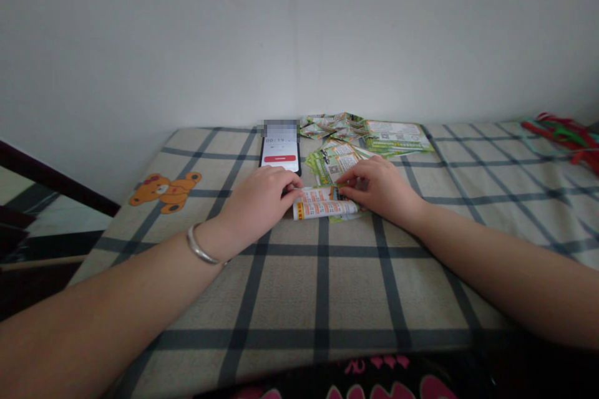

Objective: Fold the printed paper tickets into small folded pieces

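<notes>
**Leaflet pinched at both ends, partway through a fold**

A printed leaflet (322,207) lies at the near side of a fanned stack of green leaflets (330,159), on a checked tablecloth (294,287) over the table. Its paper bends over on itself in a loose, rounded band, so a folding step seems to be in hand, with the crease apparently unpressed.

The left hand (262,199) has its thumb and index finger nearly closed at the leaflet's left end. The right hand (386,190) has its fingers (352,191) curled in, thumb close to the fingertips, at the right end. How firmly either one grips cannot be told.

From this state, a clean crease would call for lining up the edges, holding one end steady and running a fingertip along the bend; uneven pressure could skew the paper.

Behind the fanned stack sit a heap of folded leaflets (330,128) and, beside it, a flatter pile of leaflets (397,137). A smartphone (281,153) showing a running-time display lies just beyond the left hand.
</notes>
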Tool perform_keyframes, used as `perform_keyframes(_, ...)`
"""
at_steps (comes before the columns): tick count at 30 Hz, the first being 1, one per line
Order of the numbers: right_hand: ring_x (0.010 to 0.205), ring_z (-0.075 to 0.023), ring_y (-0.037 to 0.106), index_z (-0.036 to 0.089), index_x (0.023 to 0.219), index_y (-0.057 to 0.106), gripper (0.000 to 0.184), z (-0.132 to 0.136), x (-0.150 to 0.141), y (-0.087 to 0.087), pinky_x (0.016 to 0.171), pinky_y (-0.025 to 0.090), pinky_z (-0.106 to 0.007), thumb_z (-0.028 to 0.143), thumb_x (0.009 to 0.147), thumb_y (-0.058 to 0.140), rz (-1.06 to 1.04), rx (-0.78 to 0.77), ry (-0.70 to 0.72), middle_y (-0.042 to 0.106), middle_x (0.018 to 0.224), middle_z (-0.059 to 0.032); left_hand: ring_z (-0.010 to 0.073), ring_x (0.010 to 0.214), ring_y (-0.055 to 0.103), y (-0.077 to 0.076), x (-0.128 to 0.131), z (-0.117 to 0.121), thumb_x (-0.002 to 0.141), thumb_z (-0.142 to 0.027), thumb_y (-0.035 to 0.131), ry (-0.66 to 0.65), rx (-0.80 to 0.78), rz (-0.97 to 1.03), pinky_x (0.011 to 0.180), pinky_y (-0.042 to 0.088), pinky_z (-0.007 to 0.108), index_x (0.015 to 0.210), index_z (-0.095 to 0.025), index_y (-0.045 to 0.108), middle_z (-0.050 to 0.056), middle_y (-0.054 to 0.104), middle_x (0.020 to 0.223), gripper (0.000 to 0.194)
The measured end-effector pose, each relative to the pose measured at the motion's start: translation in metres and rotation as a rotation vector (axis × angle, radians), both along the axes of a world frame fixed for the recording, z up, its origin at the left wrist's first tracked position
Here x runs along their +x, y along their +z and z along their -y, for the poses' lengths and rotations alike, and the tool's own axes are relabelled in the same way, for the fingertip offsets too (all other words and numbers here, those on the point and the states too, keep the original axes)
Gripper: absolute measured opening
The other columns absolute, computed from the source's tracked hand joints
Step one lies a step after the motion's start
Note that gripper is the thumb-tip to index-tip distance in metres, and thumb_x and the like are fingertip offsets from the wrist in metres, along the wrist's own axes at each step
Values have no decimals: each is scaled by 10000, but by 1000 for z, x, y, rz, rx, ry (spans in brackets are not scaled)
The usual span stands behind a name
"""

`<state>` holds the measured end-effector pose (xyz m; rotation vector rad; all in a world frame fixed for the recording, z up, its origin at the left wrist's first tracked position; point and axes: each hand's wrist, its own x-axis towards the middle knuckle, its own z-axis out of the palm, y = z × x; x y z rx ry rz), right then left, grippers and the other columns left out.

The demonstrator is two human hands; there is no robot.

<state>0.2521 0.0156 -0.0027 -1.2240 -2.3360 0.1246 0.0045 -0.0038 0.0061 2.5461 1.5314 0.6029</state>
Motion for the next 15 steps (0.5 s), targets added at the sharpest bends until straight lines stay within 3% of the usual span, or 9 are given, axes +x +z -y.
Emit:
perform_keyframes(9, 967, -255, 590, 285, 956, 754, 153, 15, -3, 11, 797, 346, -386, 379, 878, 661, 264, 161, -49, 721, 955, -22, 212, 876, 603, 2, 1, 2, 884, -270, 635, -16, 23, -49, 768, 457, 347, 897, -171, 687, 44, 686, 883, 112)
perform_keyframes(15, 990, -264, 587, 272, 977, 750, 174, 15, -3, 11, 803, 357, -401, 386, 879, 662, 285, 182, -50, 720, 993, -27, 220, 907, 603, 1, 0, 2, 889, -269, 635, -26, 33, -72, 806, 464, 363, 916, -164, 685, 49, 684, 897, 120)
